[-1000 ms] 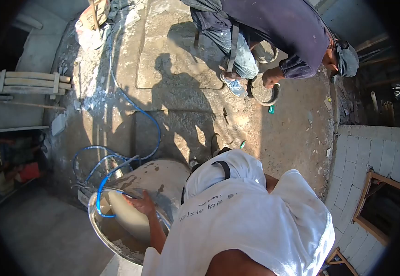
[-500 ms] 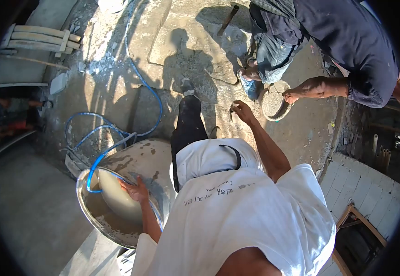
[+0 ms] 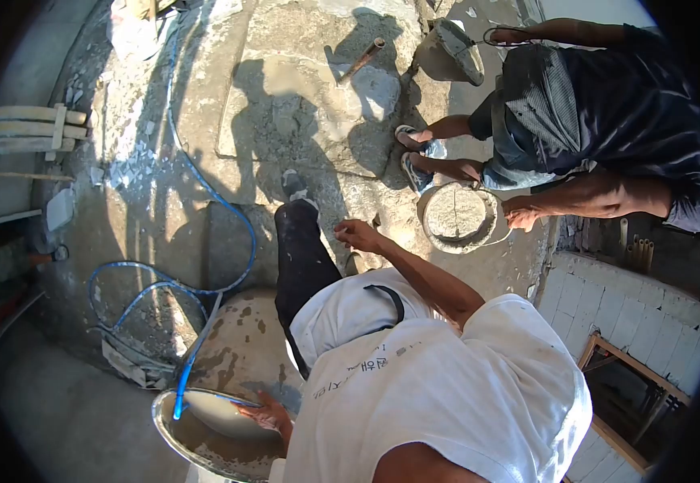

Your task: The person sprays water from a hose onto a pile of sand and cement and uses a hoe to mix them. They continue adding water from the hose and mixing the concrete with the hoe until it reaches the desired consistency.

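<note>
My left hand (image 3: pixel 265 414) lies at the rim of a large metal drum (image 3: pixel 161 423), with its fingers stretched out along the inner wall. Murky water or wet residue shows inside the drum. The end of a blue hose (image 3: pixel 179 402) hangs over its edge. My right hand (image 3: pixel 356 235) is held out ahead of my body with its fingers curled together; anything between them is too small to make out. To its right stands a bucket of wet grey mix (image 3: pixel 456 216), gripped by its handle in a co-worker's hand (image 3: pixel 520 212).
The co-worker (image 3: pixel 615 113) bends over at the right, also holding a second bucket (image 3: pixel 449 55) by a wire handle. A pipe (image 3: pixel 362 61) sticks up from the rough ground. The hose loops over the floor at left. A white block wall (image 3: pixel 623 298) borders the right.
My right hand has moved left in view, its fingers curled. The drum now appears lower. The co-worker has shifted, and a second bucket and another hand have come into view.
</note>
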The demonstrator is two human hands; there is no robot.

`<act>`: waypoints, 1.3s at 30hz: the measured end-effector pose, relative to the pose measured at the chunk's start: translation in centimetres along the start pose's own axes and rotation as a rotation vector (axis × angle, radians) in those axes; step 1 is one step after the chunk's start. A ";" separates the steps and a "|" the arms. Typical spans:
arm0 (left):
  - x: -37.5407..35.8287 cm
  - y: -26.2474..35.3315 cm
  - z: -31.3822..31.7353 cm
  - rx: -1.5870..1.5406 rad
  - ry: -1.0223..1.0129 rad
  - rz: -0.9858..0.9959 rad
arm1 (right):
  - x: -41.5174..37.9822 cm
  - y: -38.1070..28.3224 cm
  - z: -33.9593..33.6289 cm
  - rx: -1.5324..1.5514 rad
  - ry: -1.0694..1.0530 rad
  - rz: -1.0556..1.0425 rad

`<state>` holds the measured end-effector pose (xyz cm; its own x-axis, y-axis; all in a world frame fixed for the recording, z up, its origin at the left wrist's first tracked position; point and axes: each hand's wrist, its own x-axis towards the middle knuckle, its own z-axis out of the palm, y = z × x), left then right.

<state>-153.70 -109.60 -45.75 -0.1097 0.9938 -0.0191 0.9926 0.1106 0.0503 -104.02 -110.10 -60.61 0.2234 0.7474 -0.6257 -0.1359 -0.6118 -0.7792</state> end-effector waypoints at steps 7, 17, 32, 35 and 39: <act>0.4 1.7 0.6 0.051 -0.007 -0.098 | 7.5 -7.7 -5.9 -0.659 -0.126 -0.053; 19.1 14.7 5.2 -0.193 -0.531 0.071 | -0.1 -13.5 -20.1 -0.209 0.577 0.098; 43.7 54.5 6.3 -0.815 -0.861 -0.025 | -9.6 8.9 -22.8 0.019 0.943 0.573; 36.9 65.0 5.5 -0.898 -0.806 0.036 | -7.6 4.1 -29.1 -0.127 0.856 0.646; 26.5 80.2 6.9 -0.757 -0.888 0.490 | -0.8 -2.4 -43.0 0.223 0.927 0.413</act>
<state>-76.66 -74.48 -49.10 0.6236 0.6140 -0.4839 0.6090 0.0065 0.7931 -62.35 -120.39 -56.76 0.7609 -0.0598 -0.6462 -0.5246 -0.6428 -0.5583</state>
